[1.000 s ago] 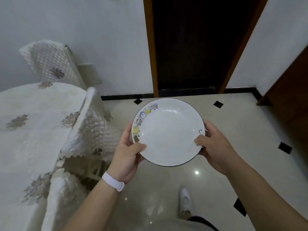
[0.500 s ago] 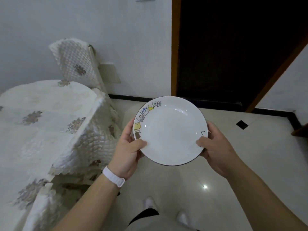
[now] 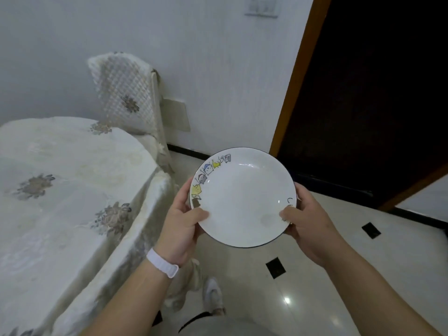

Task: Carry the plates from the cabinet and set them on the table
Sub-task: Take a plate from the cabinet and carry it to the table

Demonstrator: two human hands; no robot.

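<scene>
The plate point(image 3: 242, 197) is held in the air above the floor. The left hand point(image 3: 180, 226) grips its rim at eight o'clock and the right hand point(image 3: 308, 224) at four o'clock, thumbs curled over the top. The table point(image 3: 60, 190) lies at nine o'clock from the plate, not touching it.

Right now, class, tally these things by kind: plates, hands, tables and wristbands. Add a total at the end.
Plate: 1
Hands: 2, left hand and right hand
Table: 1
Wristband: 1
Total: 5
</scene>
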